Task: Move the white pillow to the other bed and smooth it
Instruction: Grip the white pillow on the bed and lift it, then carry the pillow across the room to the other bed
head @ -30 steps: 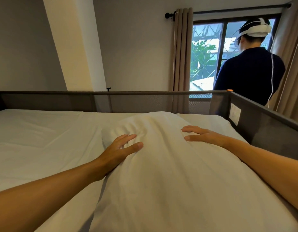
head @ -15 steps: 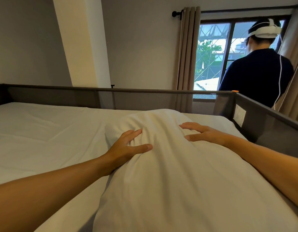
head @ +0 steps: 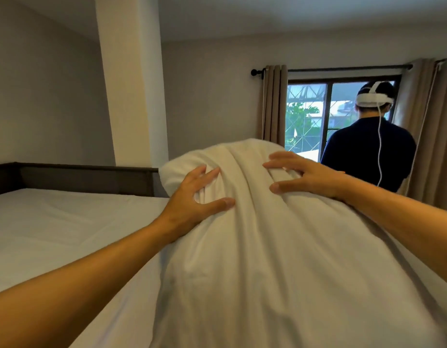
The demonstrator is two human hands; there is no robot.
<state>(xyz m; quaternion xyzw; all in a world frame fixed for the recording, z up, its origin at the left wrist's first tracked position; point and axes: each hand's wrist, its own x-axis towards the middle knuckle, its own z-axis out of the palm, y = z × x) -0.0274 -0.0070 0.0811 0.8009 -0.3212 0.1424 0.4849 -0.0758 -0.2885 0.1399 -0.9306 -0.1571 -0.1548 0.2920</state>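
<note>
Bed (head: 54,229) with white sheet and dark rail, filling the left side. White pillow (head: 255,247) raised at its far end above the bed's right side, bunched into folds. Left hand (head: 192,199) and right hand (head: 305,175) apart, each clenched on pillow fabric near the top. Behind, at a curtained window (head: 308,114), a person (head: 368,151) in dark clothing, back turned, wearing a white headset.

We see the white pillow (head: 267,247) as soft matt cloth, creased. The bed sheet (head: 54,234) at left looks smooth matt cotton; the far rail (head: 79,177) looks dark woven fabric.
</note>
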